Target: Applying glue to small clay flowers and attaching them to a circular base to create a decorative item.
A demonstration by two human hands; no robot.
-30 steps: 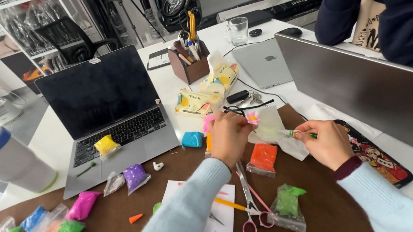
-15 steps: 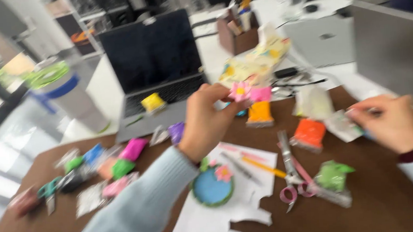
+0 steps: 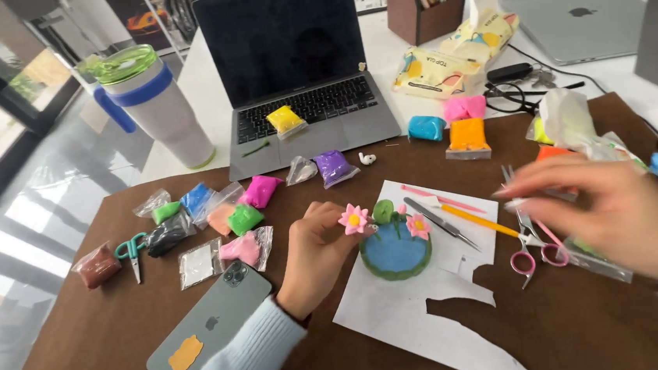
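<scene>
My left hand (image 3: 315,253) pinches a small pink clay flower (image 3: 354,219) with a yellow centre and holds it just left of a round blue clay disc (image 3: 397,252). The disc has a green rim, a green leaf and another pink flower (image 3: 418,225) on it, and rests on white paper (image 3: 425,310). My right hand (image 3: 621,213) hovers blurred at the right, fingers extended over the pink-handled scissors (image 3: 533,243); nothing clear shows in it.
Bags of coloured clay (image 3: 226,216) lie left of the paper, with green scissors (image 3: 131,251) and a phone (image 3: 207,328). An open laptop (image 3: 296,62), a tall tumbler (image 3: 150,105), a tissue pack (image 3: 444,58) and a pen holder (image 3: 424,5) stand behind. Modelling tools (image 3: 457,218) lie on the paper.
The view swung left and down. My left hand brought the pink flower down beside the blue disc. My right hand moved left over the scissors.
</scene>
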